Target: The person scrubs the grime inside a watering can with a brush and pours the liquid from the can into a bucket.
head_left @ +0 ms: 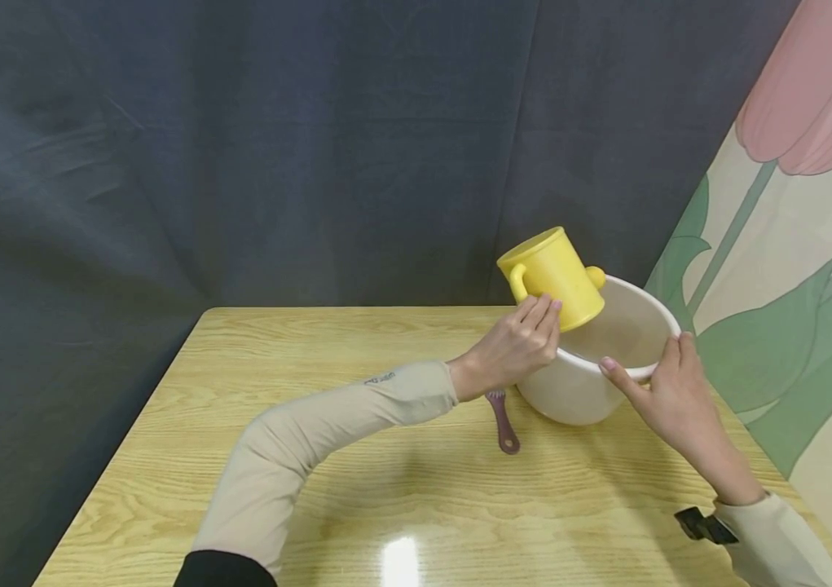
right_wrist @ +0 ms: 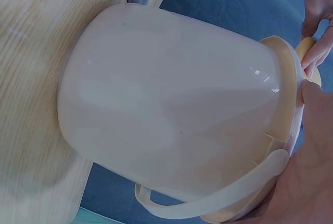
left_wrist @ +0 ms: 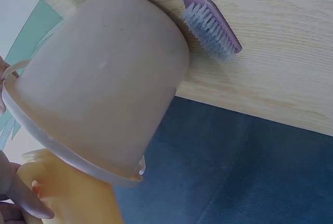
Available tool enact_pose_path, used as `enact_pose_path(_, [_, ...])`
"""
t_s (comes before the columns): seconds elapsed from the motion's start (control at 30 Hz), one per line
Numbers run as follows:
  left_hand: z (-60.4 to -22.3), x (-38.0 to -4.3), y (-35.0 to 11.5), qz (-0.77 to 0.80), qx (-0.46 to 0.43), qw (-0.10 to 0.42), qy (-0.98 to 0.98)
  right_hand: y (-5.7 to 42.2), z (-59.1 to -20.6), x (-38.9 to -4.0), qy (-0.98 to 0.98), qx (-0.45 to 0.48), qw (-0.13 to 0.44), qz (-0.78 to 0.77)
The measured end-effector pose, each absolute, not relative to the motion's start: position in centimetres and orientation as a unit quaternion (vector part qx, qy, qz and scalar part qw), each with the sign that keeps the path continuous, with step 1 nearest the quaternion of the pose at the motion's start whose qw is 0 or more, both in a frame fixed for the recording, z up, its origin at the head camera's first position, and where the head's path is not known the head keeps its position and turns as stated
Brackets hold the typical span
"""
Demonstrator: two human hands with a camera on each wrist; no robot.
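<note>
My left hand (head_left: 531,341) grips a yellow mug (head_left: 561,281) by its handle side, above the left rim of a white bucket (head_left: 570,395). Its mouth faces up and to the left, and its base leans over the bucket opening. A rounded yellow knob sticks out on the mug's far side. In the left wrist view, fingers (left_wrist: 23,195) wrap the mug's handle. The right hand (head_left: 672,395) holds the bucket's rim at the near right, thumb and fingers spread along it. The bucket stands upright, its pale carrying handle (right_wrist: 218,200) hanging down in the right wrist view.
A purple scrubbing brush (head_left: 505,425) with pale bristles (left_wrist: 210,31) lies on the wooden table (head_left: 371,481), left of the bucket. A dark curtain (head_left: 357,155) hangs behind the table. On the right stands a wall (head_left: 819,236) painted with a tulip.
</note>
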State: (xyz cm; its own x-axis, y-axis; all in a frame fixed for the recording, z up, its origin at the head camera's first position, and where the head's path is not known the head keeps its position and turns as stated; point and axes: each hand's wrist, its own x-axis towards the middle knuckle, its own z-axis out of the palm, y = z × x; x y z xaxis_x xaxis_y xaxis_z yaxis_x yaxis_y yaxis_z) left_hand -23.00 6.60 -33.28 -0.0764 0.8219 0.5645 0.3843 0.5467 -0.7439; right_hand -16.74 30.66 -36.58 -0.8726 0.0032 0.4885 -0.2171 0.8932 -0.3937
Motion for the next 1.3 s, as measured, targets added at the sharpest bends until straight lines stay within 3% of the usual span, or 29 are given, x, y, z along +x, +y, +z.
enact_pose_path(0.67, [-33.3,-23.3,5.9,0.186,-0.420,0.521,-0.719,31.1,-36.8,-17.0,-0.939,0.067,0.243,0.232])
enact_pose_path(1.3, [-33.7,-24.8,4.9,0.134,-0.404,0.578,-0.697,31.5,-36.9,-16.9,-0.940,0.067,0.238,0.235])
